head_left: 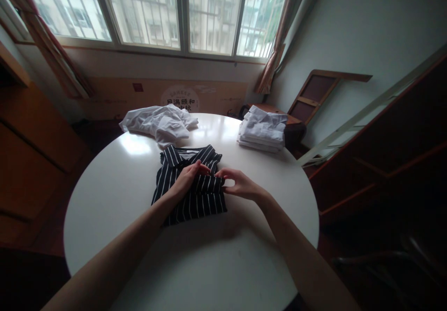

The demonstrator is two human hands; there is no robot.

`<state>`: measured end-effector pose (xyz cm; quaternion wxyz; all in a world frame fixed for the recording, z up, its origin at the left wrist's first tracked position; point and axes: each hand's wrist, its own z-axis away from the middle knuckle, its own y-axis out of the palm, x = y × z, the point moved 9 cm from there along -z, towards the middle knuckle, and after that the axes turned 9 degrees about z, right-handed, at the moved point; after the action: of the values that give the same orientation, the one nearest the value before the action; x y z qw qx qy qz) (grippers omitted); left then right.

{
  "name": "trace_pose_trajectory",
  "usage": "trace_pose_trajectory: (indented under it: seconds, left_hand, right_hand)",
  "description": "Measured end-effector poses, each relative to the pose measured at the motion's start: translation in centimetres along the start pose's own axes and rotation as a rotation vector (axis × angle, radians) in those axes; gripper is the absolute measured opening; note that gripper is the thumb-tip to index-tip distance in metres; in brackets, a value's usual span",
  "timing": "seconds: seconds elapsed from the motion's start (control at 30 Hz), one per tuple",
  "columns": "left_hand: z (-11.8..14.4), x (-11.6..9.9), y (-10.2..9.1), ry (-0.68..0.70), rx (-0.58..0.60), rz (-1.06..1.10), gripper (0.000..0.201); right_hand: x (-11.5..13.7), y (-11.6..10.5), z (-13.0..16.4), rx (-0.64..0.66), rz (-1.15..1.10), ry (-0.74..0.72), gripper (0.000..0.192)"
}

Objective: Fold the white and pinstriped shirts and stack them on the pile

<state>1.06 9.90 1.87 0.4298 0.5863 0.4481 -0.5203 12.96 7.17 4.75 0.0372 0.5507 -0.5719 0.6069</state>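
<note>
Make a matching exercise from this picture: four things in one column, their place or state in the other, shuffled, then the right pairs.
Things:
1. striped shirt
2. crumpled white cloth
3. stack of white shirts
4. left hand

Places or states:
A. folded neatly at the table's far right edge
B. resting on the striped shirt
C. loose heap at the far side, left of centre
D. folded, under both hands in the middle

Pairs: 1-D, 2-C, 3-A, 4-B
</note>
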Motion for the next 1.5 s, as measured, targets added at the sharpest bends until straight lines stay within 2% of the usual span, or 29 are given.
trace_pose_trajectory:
  seconds: [0.23,0.4,0.5,0.7,0.8,0.9,1.03,1.23,1.5]
  left_hand:
    - [0.2,0.2,0.7,-0.036,0.072,0.161,0.046]
    - [0.1,-0.2,0.9,0.019,0.123,0.159,0.026]
    - [-0.2,-1.0,1.3,0.045,0.177,0.147,0.028]
    - [-1.4,-2.0,2.6,0.032,0.315,-0.016,0.032]
    - [-1.5,-1.5,3.3,0.078,0.411,-0.115,0.033]
    - [-1.3,-0.5,3.6,0.122,0.449,-0.190,0.033]
    - [-1.1,0.1,3.5,0.148,0.441,-0.233,0.025]
    - [-1.6,-0.3,2.6,0.125,0.347,-0.199,0.014]
    - [-1.9,0.1,1.5,0.079,0.249,-0.093,0.013]
  right_hand:
    - [-1.6,0.0,0.0,-0.048,0.014,0.080,0.013]
    - [-1.0,0.3,-0.1,-0.024,0.095,0.060,0.020]
    - [-0.4,0.1,-0.2,-0.063,0.120,0.028,0.021]
    - [-1.2,-0.3,-0.2,-0.107,0.110,0.050,0.018]
    - [-1.3,-0.6,-0.1,-0.134,0.127,0.076,0.019]
    - [-1.1,-0.7,-0.1,-0.128,0.149,0.098,0.013]
    - [-0.7,-0.6,-0.1,-0.094,0.179,0.086,0.008]
    - [-0.7,-0.3,0.1,-0.038,0.185,0.089,0.008]
    - [0.1,0.5,0.6,0.118,0.109,0.032,0.012]
